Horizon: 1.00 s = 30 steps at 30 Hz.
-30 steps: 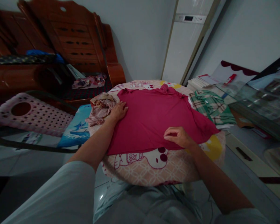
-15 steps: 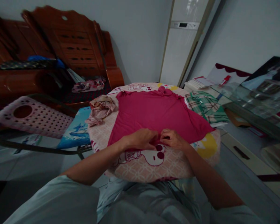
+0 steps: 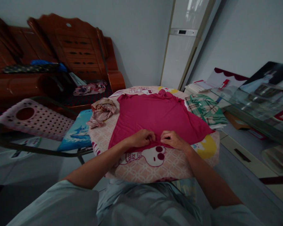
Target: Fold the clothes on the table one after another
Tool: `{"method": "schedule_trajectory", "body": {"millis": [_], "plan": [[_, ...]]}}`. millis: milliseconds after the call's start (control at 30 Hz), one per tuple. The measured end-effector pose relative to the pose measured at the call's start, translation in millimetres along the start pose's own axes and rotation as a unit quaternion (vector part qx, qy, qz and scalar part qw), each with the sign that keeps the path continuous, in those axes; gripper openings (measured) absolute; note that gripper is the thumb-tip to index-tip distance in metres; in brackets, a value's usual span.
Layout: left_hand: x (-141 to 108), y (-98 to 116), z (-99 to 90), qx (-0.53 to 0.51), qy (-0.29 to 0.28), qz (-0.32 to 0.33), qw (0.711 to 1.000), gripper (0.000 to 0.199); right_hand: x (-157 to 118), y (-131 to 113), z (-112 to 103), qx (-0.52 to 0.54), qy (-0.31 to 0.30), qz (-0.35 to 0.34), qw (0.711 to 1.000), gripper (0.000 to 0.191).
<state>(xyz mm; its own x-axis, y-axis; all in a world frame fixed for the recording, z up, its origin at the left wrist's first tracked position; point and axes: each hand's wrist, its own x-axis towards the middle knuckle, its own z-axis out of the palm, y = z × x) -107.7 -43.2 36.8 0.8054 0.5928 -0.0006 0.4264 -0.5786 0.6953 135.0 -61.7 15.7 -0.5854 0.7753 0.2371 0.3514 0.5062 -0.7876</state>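
Note:
A dark pink shirt [image 3: 151, 113] lies spread over a round table, its far edge bunched up in folds. At the near edge of the shirt, my left hand [image 3: 142, 138] has its fingers curled in and pressed on the fabric. A small gap to the right, my right hand [image 3: 173, 139] pinches the same edge between thumb and fingers. The fingertips of both hands are partly hidden by the knuckles. Under the shirt shows a pale pink patterned cloth [image 3: 141, 174] that covers the table.
A crumpled light pink garment [image 3: 101, 111] sits at the table's left side. Folded green plaid cloth [image 3: 206, 108] lies at the right, beside a glass shelf [image 3: 247, 110]. Left of the table stands a chair with a blue cushion [image 3: 77, 131]; behind it is a wooden sofa [image 3: 70, 47].
My left hand has drawn slightly left and its fingers have curled in, widening the gap between the hands. My right hand stays nearly in place. The view has tilted up a little.

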Motion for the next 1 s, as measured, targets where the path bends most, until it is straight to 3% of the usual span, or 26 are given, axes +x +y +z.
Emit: {"method": "schedule_trajectory", "body": {"millis": [167, 333, 433, 600, 767, 867, 1000], "plan": [[-3, -1, -14.5, -0.059, -0.117, 0.043, 0.99, 0.031, -3, -1, -1, 0.017, 0.01, -0.01, 1.0, 0.015], [-7, 25, -7.9, -0.003, -0.004, 0.035, 0.999, 0.017, -5, 0, -2, 0.042, 0.027, 0.012, 0.999, 0.017], [-7, 36, 3.5, 0.029, -0.029, 0.063, 0.997, 0.013, -6, 1, -4, 0.075, 0.038, 0.02, 0.996, 0.014], [-2, 30, 19.2, 0.17, 0.019, 0.05, 0.984, 0.016, -7, 4, -4, 0.091, 0.028, 0.012, 0.995, 0.014], [1, 21, 22.2, 0.214, 0.036, 0.041, 0.975, 0.015, -9, 4, -5, 0.084, 0.013, 0.002, 0.996, 0.004], [2, 20, 20.9, 0.187, 0.058, 0.033, 0.98, 0.017, -10, -1, -5, 0.029, -0.006, -0.002, 1.0, 0.016], [4, 15, 16.0, 0.047, 0.093, 0.012, 0.994, 0.015, -9, -9, 4, -0.113, -0.004, -0.03, 0.993, 0.026]]}}
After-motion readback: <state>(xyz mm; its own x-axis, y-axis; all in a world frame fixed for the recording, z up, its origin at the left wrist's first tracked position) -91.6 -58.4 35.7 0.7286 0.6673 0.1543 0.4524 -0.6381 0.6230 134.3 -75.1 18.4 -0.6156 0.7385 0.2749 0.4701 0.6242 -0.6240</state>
